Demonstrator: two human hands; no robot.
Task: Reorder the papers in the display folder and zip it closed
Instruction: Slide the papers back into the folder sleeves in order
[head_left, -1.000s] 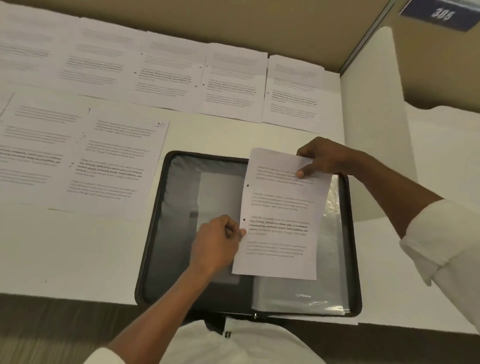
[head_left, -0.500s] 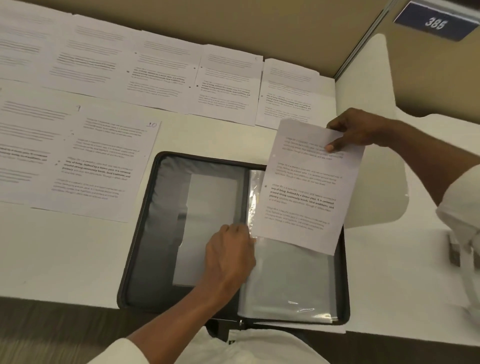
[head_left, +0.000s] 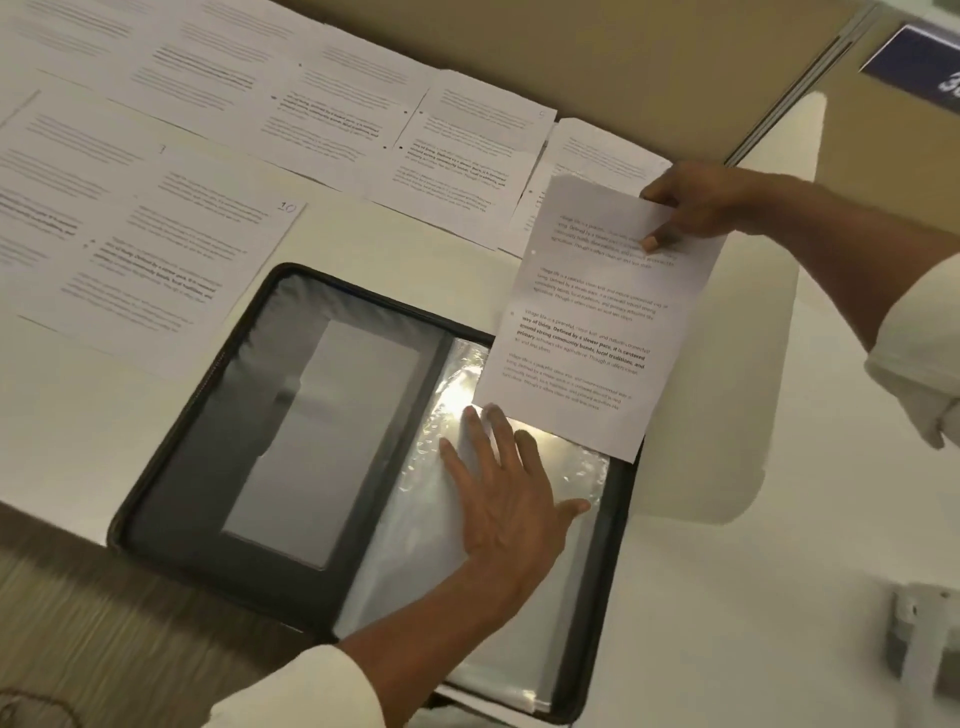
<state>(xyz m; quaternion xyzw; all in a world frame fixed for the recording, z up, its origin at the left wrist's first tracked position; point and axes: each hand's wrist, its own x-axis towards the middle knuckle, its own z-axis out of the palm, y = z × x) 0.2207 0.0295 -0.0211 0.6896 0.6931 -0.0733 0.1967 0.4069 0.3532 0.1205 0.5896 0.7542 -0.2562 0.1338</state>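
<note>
A printed sheet (head_left: 587, 332) is pinched near its upper right corner by the right grip (head_left: 696, 205), with one fingertip seen on the printed face. The sheet is held clear of the bench (head_left: 727, 597) and hangs below and to the left of that grip, its lower edge over the far part of the folder's right half.

The left grip (head_left: 511, 501) is laid palm down, fingers straight and spread, on the stack of clear sleeves (head_left: 415, 545), which is pressed beneath it; nothing is clasped. The lower left corner of the held sheet lies just beyond this grip's fingertips, and whether they touch cannot be told.

The display folder (head_left: 171, 467) is spread open on the bench under the left grip, its zip undone. Its dark inner cover, with a grey pocket, is found to the left of that grip.

Loose printed sheets are laid out on the bench beyond and to the left of both grips. One marked "10" (head_left: 171, 270) is placed far to the left of the left grip, just beside the folder's far left corner. A row of further sheets (head_left: 457, 171), overlapping at their edges, is set along the partition (head_left: 519, 52); the one nearest the right grip is partly hidden by the held sheet.

A blue sign (head_left: 919, 67) is mounted beyond the right grip, with only part of a numeral in view.
</note>
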